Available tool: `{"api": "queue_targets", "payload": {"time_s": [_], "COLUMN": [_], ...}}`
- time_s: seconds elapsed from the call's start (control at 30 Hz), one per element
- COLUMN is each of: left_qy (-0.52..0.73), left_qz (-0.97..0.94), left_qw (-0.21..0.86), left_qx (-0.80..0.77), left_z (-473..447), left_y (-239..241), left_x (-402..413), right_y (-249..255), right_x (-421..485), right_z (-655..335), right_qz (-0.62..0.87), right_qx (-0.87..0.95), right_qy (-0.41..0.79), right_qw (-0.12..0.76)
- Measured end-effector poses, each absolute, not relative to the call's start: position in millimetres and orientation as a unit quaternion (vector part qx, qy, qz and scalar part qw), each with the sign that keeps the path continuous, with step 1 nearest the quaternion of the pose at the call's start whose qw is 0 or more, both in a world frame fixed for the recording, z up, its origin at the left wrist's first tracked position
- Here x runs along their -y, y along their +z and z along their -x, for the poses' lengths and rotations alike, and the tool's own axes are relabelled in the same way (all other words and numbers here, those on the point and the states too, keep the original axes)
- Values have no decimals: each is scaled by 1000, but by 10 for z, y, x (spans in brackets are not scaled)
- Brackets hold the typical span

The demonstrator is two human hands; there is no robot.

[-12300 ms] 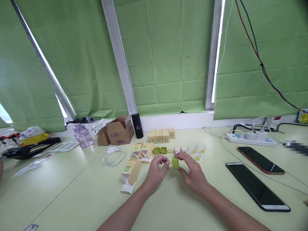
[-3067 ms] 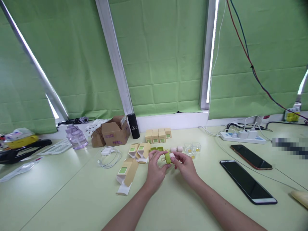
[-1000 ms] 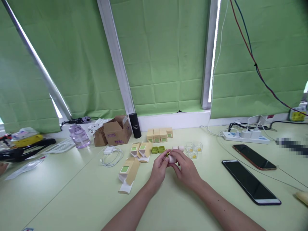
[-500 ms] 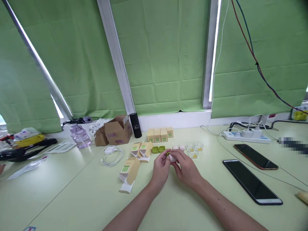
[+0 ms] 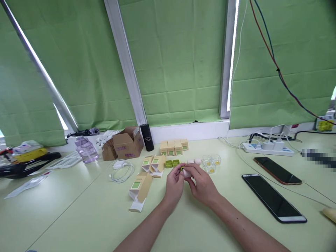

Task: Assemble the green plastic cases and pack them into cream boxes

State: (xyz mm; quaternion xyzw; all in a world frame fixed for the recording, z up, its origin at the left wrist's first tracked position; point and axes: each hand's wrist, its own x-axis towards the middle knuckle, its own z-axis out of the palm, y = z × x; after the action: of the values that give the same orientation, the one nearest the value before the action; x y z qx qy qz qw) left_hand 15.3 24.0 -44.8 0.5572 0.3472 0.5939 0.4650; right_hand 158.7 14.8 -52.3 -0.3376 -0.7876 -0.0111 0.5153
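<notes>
My left hand (image 5: 173,184) and my right hand (image 5: 202,185) meet at the middle of the pale green table (image 5: 78,217). Together they pinch a small white earbud case (image 5: 187,172) with a bit of green cover showing at its left side. Both hands are closed on it, fingertips touching. Just beyond lie two green covers (image 5: 172,163), two more white cases (image 5: 194,161) and small clear boxes (image 5: 212,162). A row of beige cartons (image 5: 173,147) stands behind them. Opened beige cartons (image 5: 143,178) lie to the left of my left hand.
Two dark phones (image 5: 273,201) lie at the right, a power strip (image 5: 267,149) with chargers behind them. At the back left are a brown cardboard box (image 5: 126,143), a black cylinder (image 5: 146,137), a coiled white cable (image 5: 120,172) and a purple bottle (image 5: 85,149).
Earlier the green cover was held apart from the white case. Over the last second my hands stay closed together on the case and barely move.
</notes>
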Motion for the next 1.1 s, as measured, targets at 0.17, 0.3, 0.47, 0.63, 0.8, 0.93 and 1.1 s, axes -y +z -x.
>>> {"api": "queue_targets", "payload": {"time_s": [0.17, 0.3, 0.47, 0.63, 0.8, 0.93, 1.1], "left_qy": [570, 564, 556, 555, 554, 557, 559], "left_qz": [-568, -587, -599, -608, -601, -598, -596], "left_qw": [509, 490, 482, 474, 482, 485, 482], "left_qx": [-306, -313, -317, -313, -315, -313, -315], "left_z": [-90, -103, -111, -91, -95, -97, -101], "left_y": [-485, -492, -495, -498, -480, -463, -440], "left_x": [-236, -229, -249, -255, -230, -211, -201], "right_y": [-603, -630, -598, -620, -647, -651, -663], "right_x": [-169, -170, -134, -154, -179, -185, -200], "right_z": [-1585, -1590, -1589, -1583, -1574, -1570, -1571], "right_qz": [348, 349, 348, 341, 340, 338, 338], "right_qx": [787, 786, 791, 787, 781, 778, 776], "right_qy": [0, 15, 42, 43, 43, 40, 36], "right_qw": [510, 510, 501, 513, 522, 528, 531]}}
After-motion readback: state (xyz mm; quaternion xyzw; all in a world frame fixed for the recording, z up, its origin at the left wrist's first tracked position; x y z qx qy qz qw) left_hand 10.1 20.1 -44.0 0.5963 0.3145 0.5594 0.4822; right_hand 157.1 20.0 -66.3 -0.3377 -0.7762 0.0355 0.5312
